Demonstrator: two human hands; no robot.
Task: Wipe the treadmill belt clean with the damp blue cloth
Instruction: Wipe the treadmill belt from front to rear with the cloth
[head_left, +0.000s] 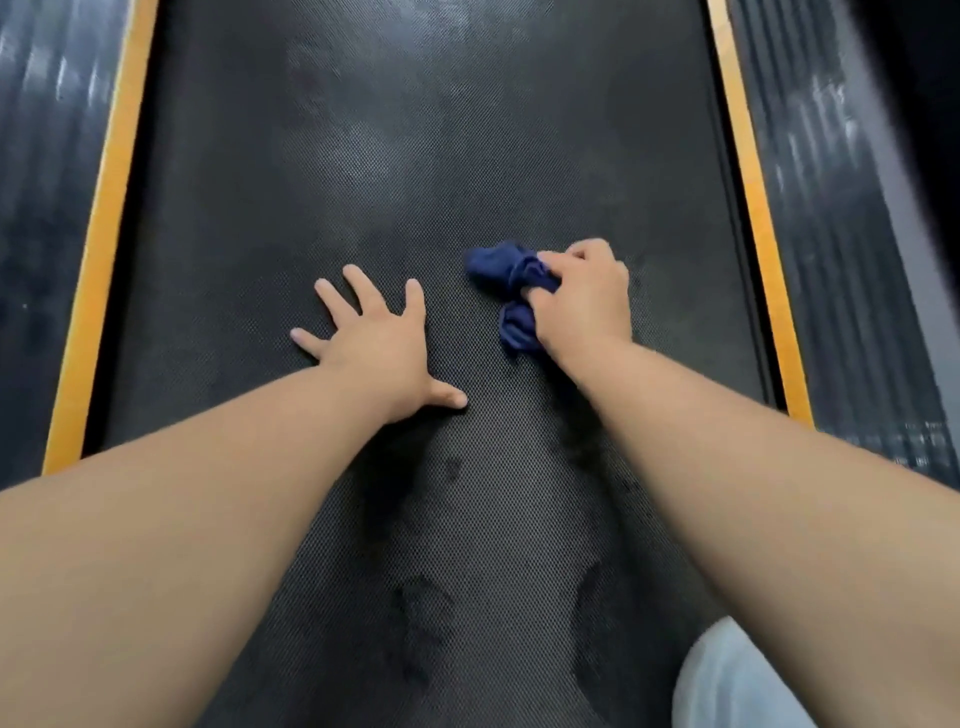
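A: The treadmill belt (415, 208) is matt black, finely dimpled like a rubbery weave, with pale dusty patches and darker blotches.
B: The blue cloth (498, 267) is soft, crumpled, matt fabric; the yellow edge strips (104, 249) are smooth with low sheen; the side rails (41, 156) are dark, ribbed, glossy-streaked.

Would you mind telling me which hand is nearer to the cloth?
Right. The right hand grips the cloth on the belt; the left hand lies flat on the belt, apart, to its left.
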